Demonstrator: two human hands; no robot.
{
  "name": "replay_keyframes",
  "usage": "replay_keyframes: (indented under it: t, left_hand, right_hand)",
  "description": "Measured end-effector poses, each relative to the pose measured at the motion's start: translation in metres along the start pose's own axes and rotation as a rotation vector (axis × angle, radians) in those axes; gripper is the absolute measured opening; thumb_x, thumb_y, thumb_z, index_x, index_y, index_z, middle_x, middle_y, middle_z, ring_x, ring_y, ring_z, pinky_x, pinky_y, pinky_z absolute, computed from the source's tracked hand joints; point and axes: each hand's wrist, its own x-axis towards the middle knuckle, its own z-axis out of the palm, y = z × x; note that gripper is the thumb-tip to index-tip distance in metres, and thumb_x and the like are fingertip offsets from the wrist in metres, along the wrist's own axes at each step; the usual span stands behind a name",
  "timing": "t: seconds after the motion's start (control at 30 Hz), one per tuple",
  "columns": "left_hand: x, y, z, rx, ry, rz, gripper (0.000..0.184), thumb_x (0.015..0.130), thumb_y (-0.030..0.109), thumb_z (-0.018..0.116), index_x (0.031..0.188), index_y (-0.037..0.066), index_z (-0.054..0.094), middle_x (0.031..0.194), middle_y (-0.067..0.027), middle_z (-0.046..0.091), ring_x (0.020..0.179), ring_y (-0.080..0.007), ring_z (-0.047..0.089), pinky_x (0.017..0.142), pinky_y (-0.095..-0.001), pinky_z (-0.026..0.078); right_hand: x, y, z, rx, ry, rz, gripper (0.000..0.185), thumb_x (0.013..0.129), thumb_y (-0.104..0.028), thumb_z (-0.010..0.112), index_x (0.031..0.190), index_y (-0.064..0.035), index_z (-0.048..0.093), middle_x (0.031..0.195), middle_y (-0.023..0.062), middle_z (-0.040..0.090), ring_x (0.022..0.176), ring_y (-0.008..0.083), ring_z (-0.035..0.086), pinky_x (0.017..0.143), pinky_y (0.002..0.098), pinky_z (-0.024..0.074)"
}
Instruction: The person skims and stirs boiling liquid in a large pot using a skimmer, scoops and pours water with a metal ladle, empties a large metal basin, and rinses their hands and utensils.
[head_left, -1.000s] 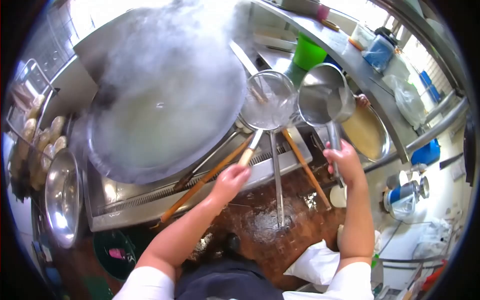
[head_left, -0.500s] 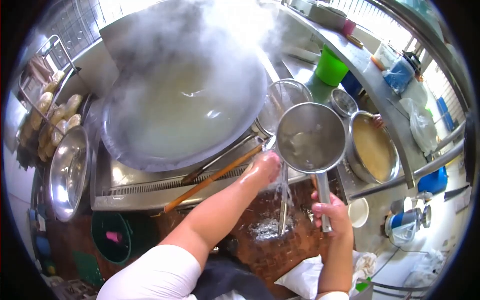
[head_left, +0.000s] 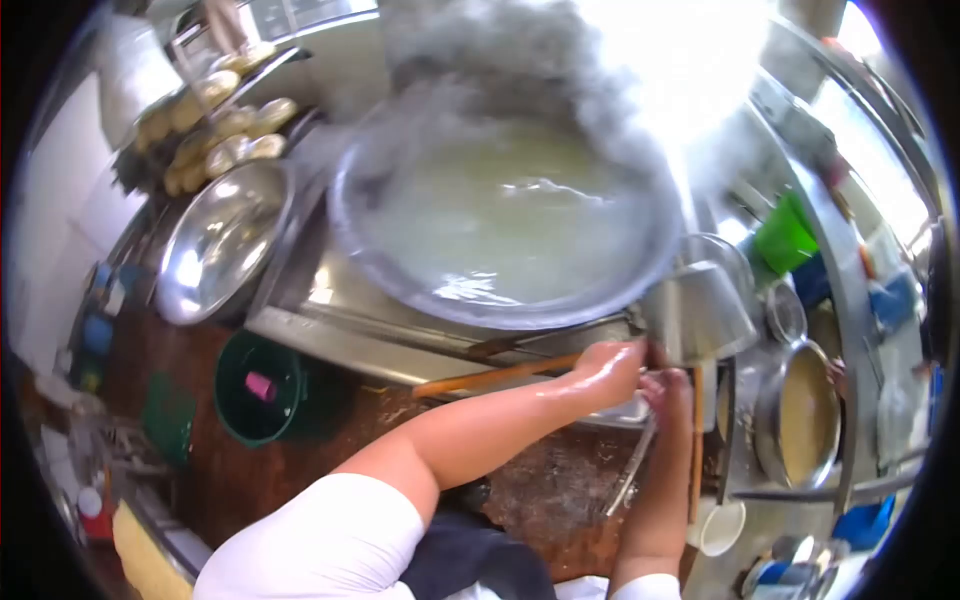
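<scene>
A metal saucepan [head_left: 708,312] is tilted on its side at the right edge of the big steaming wok [head_left: 500,317]. Its handle end is hidden behind my hands. My right hand [head_left: 668,388] is closed at the handle's place. My left hand [head_left: 612,372], wet and shiny, is right beside it, its fingers hidden near the pan. Behind the saucepan shows the rim of a round strainer [head_left: 738,262]. Cloudy, pale liquid fills the wok. A wooden stick [head_left: 500,374] lies along the stove's front edge, under my left forearm.
A steel basin [head_left: 225,240] leans left of the stove, below filled plastic bags [head_left: 230,152]. A dark green bucket [head_left: 258,388] is on the wet floor. To the right are a pot of tan liquid [head_left: 808,415], a bright green bucket [head_left: 786,236] and a co-worker's hand [head_left: 836,374].
The view has swung left. The saucepan has gone from upright to tilted beside the wok. My left hand has let go of the strainer's handle and come close to my right hand.
</scene>
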Motion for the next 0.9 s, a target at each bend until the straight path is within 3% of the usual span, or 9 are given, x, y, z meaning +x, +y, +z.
replay_keyframes:
  t: [0.1, 0.27, 0.3, 0.37, 0.53, 0.57, 0.63, 0.77, 0.9]
  left_hand:
    - [0.012, -0.013, -0.004, 0.358, 0.066, 0.070, 0.013, 0.080, 0.009, 0.055, 0.092, 0.006, 0.058, 0.091, -0.0141, 0.066, 0.092, -0.0300, 0.064, 0.075, -0.0392, 0.051]
    - [-0.016, -0.053, -0.032, 0.285, 0.202, 0.069, 0.019, 0.080, 0.018, 0.059, 0.096, 0.007, 0.060, 0.088, -0.0153, 0.065, 0.085, -0.0327, 0.065, 0.071, -0.0418, 0.052]
    - [-0.033, -0.061, -0.042, 0.227, 0.205, 0.064, 0.022, 0.080, 0.019, 0.060, 0.098, 0.007, 0.060, 0.087, -0.0164, 0.065, 0.084, -0.0335, 0.064, 0.071, -0.0424, 0.052]
    - [-0.085, -0.080, -0.080, 0.109, 0.206, 0.061, 0.027, 0.079, 0.022, 0.060, 0.103, 0.007, 0.059, 0.086, -0.0186, 0.065, 0.083, -0.0352, 0.064, 0.071, -0.0434, 0.051]
    - [-0.228, -0.164, -0.159, 0.024, 0.304, -0.332, 0.030, 0.071, 0.028, 0.061, 0.095, 0.010, 0.066, 0.081, -0.0190, 0.065, 0.076, -0.0379, 0.063, 0.066, -0.0438, 0.050]
    - [-0.247, -0.224, -0.149, -0.022, 0.617, -0.081, 0.029, 0.070, 0.024, 0.062, 0.094, 0.008, 0.066, 0.081, -0.0193, 0.065, 0.074, -0.0352, 0.064, 0.065, -0.0416, 0.050]
    - [-0.294, -0.266, -0.179, -0.250, 0.676, -0.342, 0.025, 0.071, 0.019, 0.059, 0.086, 0.000, 0.065, 0.070, -0.0129, 0.066, 0.063, -0.0244, 0.064, 0.059, -0.0371, 0.050]
    - [-0.319, -0.345, -0.254, -0.212, 0.518, -0.612, 0.021, 0.071, 0.018, 0.057, 0.071, -0.002, 0.062, 0.056, -0.0109, 0.060, 0.046, -0.0171, 0.059, 0.046, -0.0329, 0.047]
    - [-0.312, -0.421, -0.301, -0.302, 0.309, -0.584, 0.020, 0.073, 0.019, 0.056, 0.066, 0.002, 0.064, 0.054, -0.0120, 0.060, 0.044, -0.0195, 0.059, 0.048, -0.0327, 0.049]
  right_hand:
    - [0.047, -0.010, 0.034, 0.271, 0.022, -0.111, 0.033, 0.085, -0.024, 0.062, 0.112, -0.0072, 0.052, 0.100, 0.0111, 0.060, 0.080, 0.0243, 0.064, 0.067, 0.0387, 0.0553]
    - [0.019, -0.020, 0.088, 0.528, 0.014, -0.230, 0.047, 0.083, -0.014, 0.065, 0.125, -0.0028, 0.045, 0.109, 0.0150, 0.057, 0.085, 0.0263, 0.063, 0.074, 0.0366, 0.0568]
    - [0.047, 0.009, 0.033, 0.192, 0.022, -0.186, 0.033, 0.085, -0.016, 0.065, 0.112, -0.0025, 0.053, 0.095, 0.0095, 0.062, 0.075, 0.0181, 0.064, 0.069, 0.0294, 0.0551]
    - [-0.043, -0.016, 0.101, -0.270, 0.408, -0.150, 0.019, 0.086, -0.019, 0.065, 0.097, -0.0053, 0.059, 0.081, 0.0025, 0.063, 0.068, 0.0118, 0.062, 0.064, 0.0247, 0.0499]
    - [-0.127, 0.051, 0.080, -0.263, 0.404, -0.241, 0.011, 0.087, -0.017, 0.063, 0.093, -0.0081, 0.061, 0.080, -0.0007, 0.062, 0.070, 0.0081, 0.059, 0.058, 0.0206, 0.0434]
    - [-0.146, 0.066, 0.079, -0.334, 0.421, -0.272, 0.010, 0.088, -0.017, 0.062, 0.094, -0.0086, 0.061, 0.081, -0.0014, 0.062, 0.071, 0.0074, 0.059, 0.058, 0.0202, 0.0430]
    - [-0.193, 0.090, 0.091, -0.370, 0.510, -0.171, 0.010, 0.089, -0.016, 0.061, 0.097, -0.0103, 0.061, 0.084, -0.0019, 0.063, 0.074, 0.0061, 0.058, 0.058, 0.0201, 0.0431]
    - [-0.268, 0.157, 0.133, -0.386, 0.597, -0.131, 0.013, 0.088, -0.014, 0.061, 0.100, -0.0076, 0.061, 0.083, 0.0009, 0.063, 0.071, 0.0064, 0.057, 0.058, 0.0195, 0.0448]
    - [-0.304, 0.246, 0.166, -0.479, 0.479, 0.006, 0.019, 0.086, -0.016, 0.065, 0.101, -0.0036, 0.062, 0.081, 0.0025, 0.063, 0.070, 0.0095, 0.057, 0.063, 0.0214, 0.0475]
